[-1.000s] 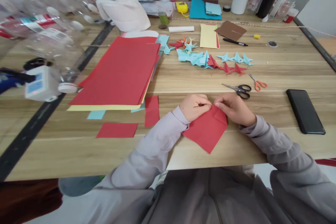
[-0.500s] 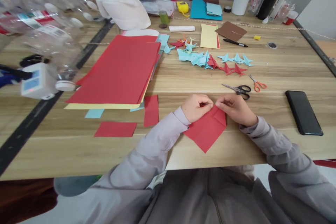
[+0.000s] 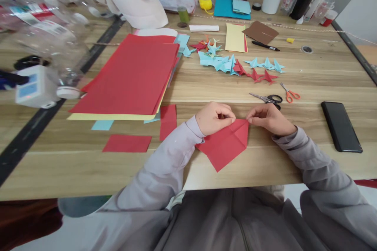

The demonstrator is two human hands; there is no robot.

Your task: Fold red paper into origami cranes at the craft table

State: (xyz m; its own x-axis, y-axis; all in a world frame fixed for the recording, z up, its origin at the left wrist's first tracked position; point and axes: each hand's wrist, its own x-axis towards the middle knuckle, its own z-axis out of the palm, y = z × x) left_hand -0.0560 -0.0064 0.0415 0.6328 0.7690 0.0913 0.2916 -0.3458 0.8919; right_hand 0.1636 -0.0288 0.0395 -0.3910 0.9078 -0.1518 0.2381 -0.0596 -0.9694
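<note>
Wood makes up the wide worktop (image 3: 206,86), and lots of paper things lie on it. Only the head view shows this moment.

The red paper (image 3: 224,145) lies flat close to the near edge, right under both hands. Since a moment ago it has turned a little, and its top part now makes a sharper point between the two hands. It looks like a fold is being pressed down there, so the paper is partway folded, not a finished shape.

The left hand (image 3: 213,117) is curled, with its fingertips pinched down on the top left edge of the red paper. The right hand (image 3: 269,119) has slid a bit to the right; its fingertips pinch the top right corner. The two hands are a small way apart, both wrists low on the worktop, grey sleeves coming in from below.

Just past the right hand lie black scissors (image 3: 269,99) and small orange scissors (image 3: 290,94). Farther right is a black phone (image 3: 341,125). Beyond the hands sit little folded paper birds (image 3: 235,66), blue and red. Off to the left of the left hand is a big stack of red sheets (image 3: 132,78) and a few small red scraps (image 3: 127,143).
</note>
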